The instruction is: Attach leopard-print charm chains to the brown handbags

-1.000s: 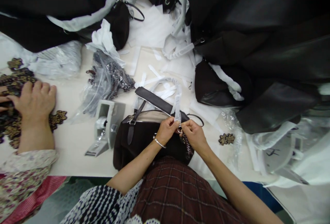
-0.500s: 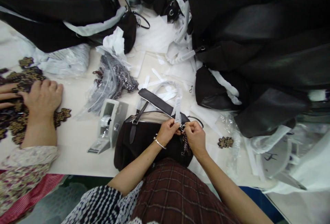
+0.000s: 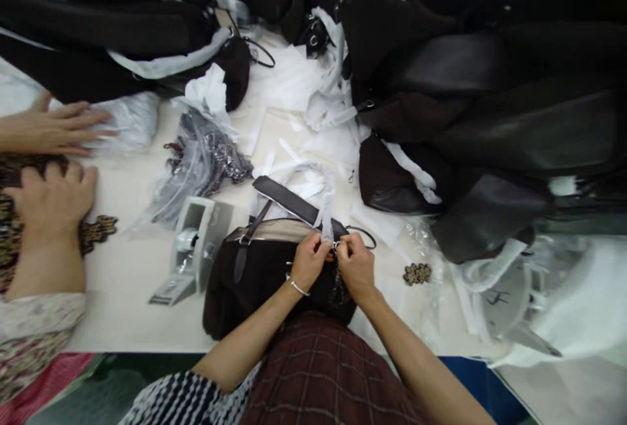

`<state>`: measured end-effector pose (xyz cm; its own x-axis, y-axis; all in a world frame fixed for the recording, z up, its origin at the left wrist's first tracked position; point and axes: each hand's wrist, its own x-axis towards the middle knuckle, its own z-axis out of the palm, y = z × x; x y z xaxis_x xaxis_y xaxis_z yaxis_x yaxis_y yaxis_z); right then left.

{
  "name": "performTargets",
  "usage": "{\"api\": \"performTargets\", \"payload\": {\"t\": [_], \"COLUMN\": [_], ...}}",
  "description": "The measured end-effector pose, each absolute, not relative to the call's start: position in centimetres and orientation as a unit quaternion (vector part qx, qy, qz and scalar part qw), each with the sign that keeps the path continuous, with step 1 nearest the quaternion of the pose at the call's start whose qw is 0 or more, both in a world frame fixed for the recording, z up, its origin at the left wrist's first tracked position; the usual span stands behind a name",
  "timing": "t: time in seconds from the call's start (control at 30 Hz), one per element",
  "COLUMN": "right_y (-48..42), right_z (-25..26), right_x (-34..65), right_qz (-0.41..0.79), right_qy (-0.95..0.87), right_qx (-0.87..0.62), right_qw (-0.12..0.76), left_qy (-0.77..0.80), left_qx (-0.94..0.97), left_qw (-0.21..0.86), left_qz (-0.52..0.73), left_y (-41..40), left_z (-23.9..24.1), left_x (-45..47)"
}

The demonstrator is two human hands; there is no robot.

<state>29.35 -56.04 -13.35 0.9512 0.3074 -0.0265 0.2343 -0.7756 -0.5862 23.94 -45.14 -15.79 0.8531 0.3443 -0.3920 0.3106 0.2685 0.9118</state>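
A dark brown handbag (image 3: 264,275) lies on the table against my body, its top partly open over a beige lining. My left hand (image 3: 310,262) is closed in a pinch at the base of the bag's wrapped handle (image 3: 327,206), beside a metal ring. Close by on the right, my right hand (image 3: 357,267) pinches at the same metal fitting. A dark beaded charm (image 3: 337,289) dangles beneath the fingers against the bag's front. The fingertips hide the exact join between charm and ring.
Left of the bag stands a grey tape dispenser (image 3: 203,236); behind it lies a plastic bag of dark charms (image 3: 210,151). A co-worker's hands (image 3: 53,200) are at the far left. Dark handbags (image 3: 401,173) crowd the back and right. A patterned flower-shaped piece (image 3: 417,273) lies to the right.
The view has shifted slightly. My hands stay pinched at the ring. One co-worker's hand has moved from the pile of patterned pieces to a plastic-wrapped bundle, fingers spread.
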Motion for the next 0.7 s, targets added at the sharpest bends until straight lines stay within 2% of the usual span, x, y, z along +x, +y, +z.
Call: {"api": "performTargets", "payload": {"t": [0.17, 0.3, 0.5, 0.57, 0.7], "right_y": [-55.6, -55.1, -54.6, -54.5, -54.8], "right_z": [-13.2, -12.4, -12.4, -12.4, -12.6], "right_x": [29.7, 31.0, 33.2, 33.0, 31.0], "right_qz": [0.077, 0.156, 0.261, 0.254, 0.143], "right_qy": [-0.16, -0.116, -0.1, -0.113, -0.165], "right_qx": [-0.938, -0.937, -0.927, -0.931, -0.944], "right_qw": [0.298, 0.291, 0.249, 0.235, 0.247], "left_qy": [0.288, 0.285, 0.26, 0.261, 0.278], "left_qx": [0.559, 0.532, 0.55, 0.555, 0.547], "left_qw": [0.777, 0.796, 0.793, 0.79, 0.788], "left_qz": [-0.021, -0.055, -0.035, -0.03, -0.044], "left_y": [-44.7, -44.3, -44.4, -44.5, -44.4], "left_z": [-16.5, -16.8, -16.9, -16.9, -16.9], "left_x": [24.2, 24.5, 24.3, 24.3, 24.3]}}
